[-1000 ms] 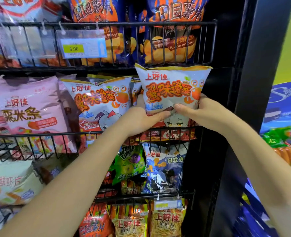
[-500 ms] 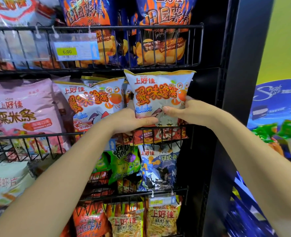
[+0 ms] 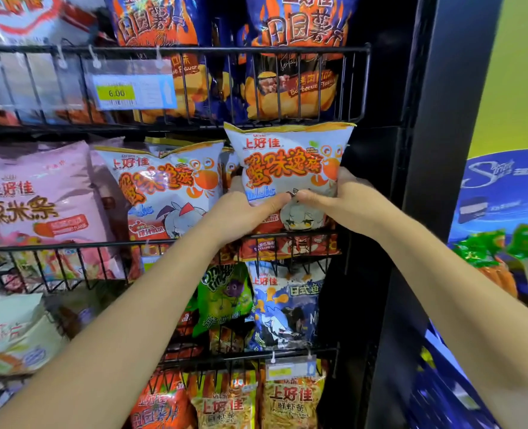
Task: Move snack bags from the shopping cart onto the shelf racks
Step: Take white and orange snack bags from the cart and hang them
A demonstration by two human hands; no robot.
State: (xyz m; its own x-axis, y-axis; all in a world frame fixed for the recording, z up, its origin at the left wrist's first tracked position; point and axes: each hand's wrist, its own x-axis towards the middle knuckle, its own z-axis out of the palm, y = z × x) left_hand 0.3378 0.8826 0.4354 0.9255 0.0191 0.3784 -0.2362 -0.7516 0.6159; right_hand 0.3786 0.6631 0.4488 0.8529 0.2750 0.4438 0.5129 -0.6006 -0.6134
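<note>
A shop: wire shelf racks [image 3: 176, 49] packed with snack bags [image 3: 163, 187], a price tag [image 3: 132, 91] clipped on.

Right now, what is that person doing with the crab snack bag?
A person is stocking a shop shelf. The left hand and the right hand both grip a white crab snack bag upright, thumbs on its front. Its bottom sits behind the front wire of the middle rack, at the right end, beside a matching bag. The hands have not let go yet.
</note>
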